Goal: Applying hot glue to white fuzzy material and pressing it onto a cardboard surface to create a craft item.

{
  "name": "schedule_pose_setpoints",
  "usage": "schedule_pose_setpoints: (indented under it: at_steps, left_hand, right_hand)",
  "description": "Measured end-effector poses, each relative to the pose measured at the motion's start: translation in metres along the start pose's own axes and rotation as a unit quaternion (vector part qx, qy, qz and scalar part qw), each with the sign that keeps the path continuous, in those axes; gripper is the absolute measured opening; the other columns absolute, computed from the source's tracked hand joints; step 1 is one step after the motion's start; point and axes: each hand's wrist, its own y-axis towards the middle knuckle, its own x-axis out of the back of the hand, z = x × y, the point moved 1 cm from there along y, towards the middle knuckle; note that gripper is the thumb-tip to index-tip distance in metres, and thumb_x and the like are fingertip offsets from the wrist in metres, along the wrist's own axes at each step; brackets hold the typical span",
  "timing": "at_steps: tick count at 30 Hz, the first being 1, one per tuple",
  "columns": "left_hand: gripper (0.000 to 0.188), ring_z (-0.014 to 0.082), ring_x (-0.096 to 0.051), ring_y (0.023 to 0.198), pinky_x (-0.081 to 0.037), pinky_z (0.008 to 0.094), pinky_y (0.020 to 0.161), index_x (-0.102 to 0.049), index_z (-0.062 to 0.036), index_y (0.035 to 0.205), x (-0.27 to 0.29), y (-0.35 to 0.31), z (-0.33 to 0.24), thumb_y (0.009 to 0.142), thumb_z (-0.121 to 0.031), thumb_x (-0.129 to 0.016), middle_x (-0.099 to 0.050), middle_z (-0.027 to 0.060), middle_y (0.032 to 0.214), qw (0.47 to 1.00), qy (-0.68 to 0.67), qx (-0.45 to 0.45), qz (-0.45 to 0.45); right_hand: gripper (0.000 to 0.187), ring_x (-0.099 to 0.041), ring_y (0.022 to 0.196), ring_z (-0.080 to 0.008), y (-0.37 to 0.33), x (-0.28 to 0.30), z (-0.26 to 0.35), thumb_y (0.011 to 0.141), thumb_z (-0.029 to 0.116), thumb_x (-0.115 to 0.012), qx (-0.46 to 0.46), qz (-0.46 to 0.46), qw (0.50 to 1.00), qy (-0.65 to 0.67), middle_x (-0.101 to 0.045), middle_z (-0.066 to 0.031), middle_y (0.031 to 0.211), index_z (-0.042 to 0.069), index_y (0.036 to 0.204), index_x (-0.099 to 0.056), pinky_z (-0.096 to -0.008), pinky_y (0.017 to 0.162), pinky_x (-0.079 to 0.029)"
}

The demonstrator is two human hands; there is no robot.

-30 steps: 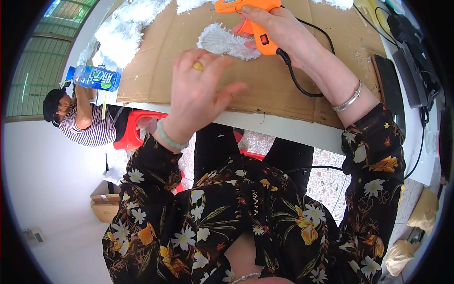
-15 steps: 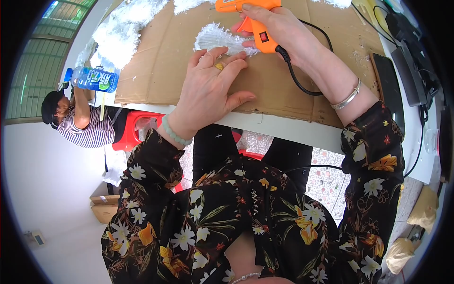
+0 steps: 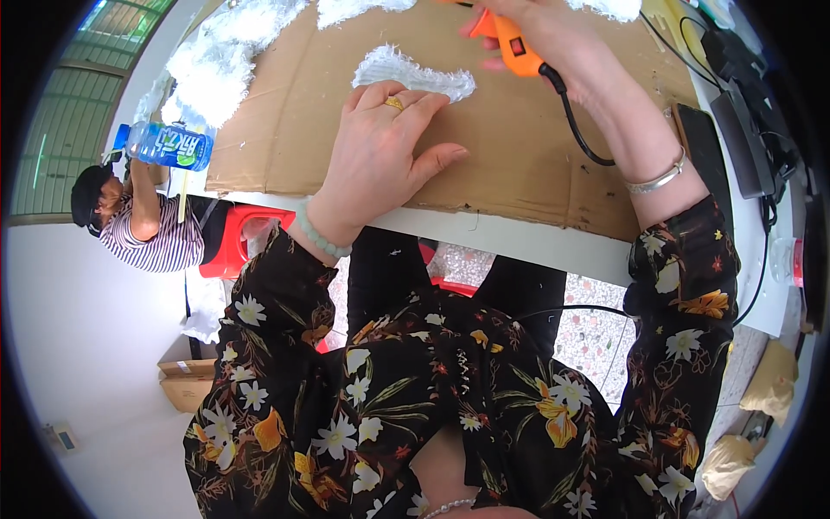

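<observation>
A white, fringed piece of fabric [image 3: 405, 69] lies flat on the brown cardboard [image 3: 527, 156]. At its near edge rests my left hand [image 3: 379, 143], palm down, with the thumb spread away and the fingertips partly out of sight. My right hand [image 3: 566, 39] grips an orange hot glue gun [image 3: 516, 50] by its handle, above the cardboard to the right of the fabric. The gun's front end runs out of the picture at the top. From the handle's base a black cord [image 3: 569, 121] loops down toward my right wrist.
White fluffy material [image 3: 212, 73] is heaped at the left, beside a blue-labelled bottle [image 3: 169, 145] lying on its side. A dark phone-like slab [image 3: 702, 147], a black power strip [image 3: 745, 130] and cables line the right side. A person in a striped shirt [image 3: 156, 238] is beyond the left edge.
My right hand has moved the glue gun up and to the right, away from the fabric. My left hand stays at the fabric's near edge, nearly unmoved.
</observation>
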Motion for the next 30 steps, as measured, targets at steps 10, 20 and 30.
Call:
schedule_pose_setpoints:
  at_steps: [10,20,30]
  left_hand:
    - [0.049,0.0271,-0.056,0.096,-0.041,0.0408,0.087,-0.066,-0.0030,0.106,0.000,0.004,0.001,0.075,-0.040,-0.072,-0.064,0.0057,0.098,1.000,0.012,-0.005,0.018]
    - [0.049,0.0265,-0.054,0.098,-0.040,0.0415,0.089,-0.065,-0.0051,0.109,0.001,0.006,0.000,0.073,-0.038,-0.073,-0.064,0.0053,0.102,1.000,0.000,-0.012,0.024]
    - [0.033,0.0276,-0.058,0.094,-0.043,0.0419,0.089,-0.067,-0.0072,0.103,0.010,0.006,0.024,0.076,-0.026,-0.072,-0.066,0.0070,0.094,1.000,-0.018,0.011,-0.023]
  right_hand:
    - [0.046,-0.065,0.079,-0.0158,0.004,-0.007,-0.033,0.092,0.041,-0.057,0.033,0.086,0.991,-0.097,-0.064,-0.0078,0.098,0.001,0.117,-0.057,-0.0260,0.068,-0.054]
    - [0.043,-0.066,0.082,-0.0169,0.008,-0.012,-0.045,0.096,0.037,-0.053,0.020,0.118,0.992,-0.048,-0.066,-0.0099,0.102,0.001,0.119,-0.056,-0.0269,0.074,-0.055]
    - [0.025,-0.061,0.079,-0.0147,-0.008,-0.021,0.001,0.097,0.020,-0.052,-0.040,-0.018,0.994,0.098,-0.064,-0.0072,0.093,0.003,0.115,-0.057,-0.0255,0.068,-0.048]
